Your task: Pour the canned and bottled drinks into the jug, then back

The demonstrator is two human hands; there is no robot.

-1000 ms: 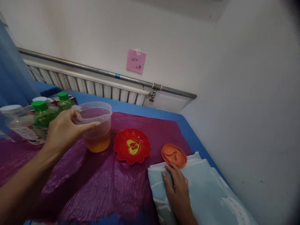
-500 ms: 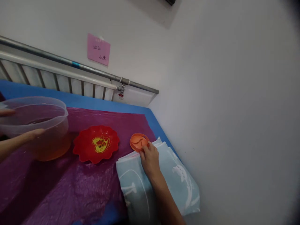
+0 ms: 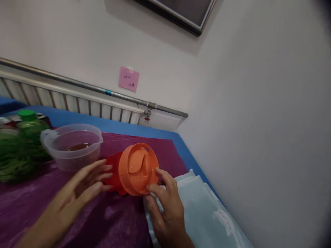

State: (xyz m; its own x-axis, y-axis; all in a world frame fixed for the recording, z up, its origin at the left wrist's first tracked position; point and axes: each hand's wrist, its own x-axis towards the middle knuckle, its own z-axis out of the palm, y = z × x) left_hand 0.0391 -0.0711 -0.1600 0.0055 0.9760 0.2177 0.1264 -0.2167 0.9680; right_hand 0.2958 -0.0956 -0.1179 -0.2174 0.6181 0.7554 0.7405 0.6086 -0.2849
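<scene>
My right hand (image 3: 167,203) pinches the lower right rim of a round orange lid (image 3: 137,168), holding it up and tilted. Its inner face shows curved raised ridges and a slot near the top. To the left of the lid, my left hand (image 3: 80,193) is open with its fingers apart, not touching it. Partly hidden behind the lid and my left fingertips is a red wavy-edged plate (image 3: 113,162). Beyond my left hand stands a clear plastic pitcher (image 3: 74,160), with a spout and some brownish liquid inside.
A green-capped bottle (image 3: 29,134) and bagged green leaves (image 3: 15,162) stand at the left. Purple plastic sheeting (image 3: 108,220) covers much of the blue table (image 3: 165,132). Folded light-blue fabric (image 3: 199,206) lies at the right, beside the wall. A radiator (image 3: 90,108) runs behind.
My right hand has lifted the orange lid off the table and brought it over beside the red plate. My left hand has let go of the pitcher and moved toward the lid. The view has shifted left.
</scene>
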